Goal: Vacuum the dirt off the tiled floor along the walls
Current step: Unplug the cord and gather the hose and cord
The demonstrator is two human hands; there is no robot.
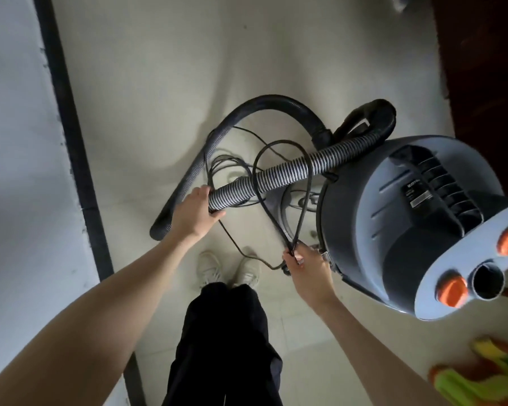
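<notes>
Head view: the ribbed hose (291,171) is being gripped by the left hand (195,213), fingers curled round it; a looped black cord (279,183) is being pinched by the right hand (305,268), the vacuum canister (417,212) being just right of it on the tiled floor (159,83).

One vacuum cleaner (408,218), one ribbed hose (291,171), one power cord (279,194), two hands (195,212), two shoes (208,269)

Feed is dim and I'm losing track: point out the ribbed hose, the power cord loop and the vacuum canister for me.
ribbed hose (291,171): head view, middle of the grey corrugated run.
power cord loop (308,168): head view, right strand where it crosses over the hose.
vacuum canister (393,183): head view, light grey top housing.
</notes>
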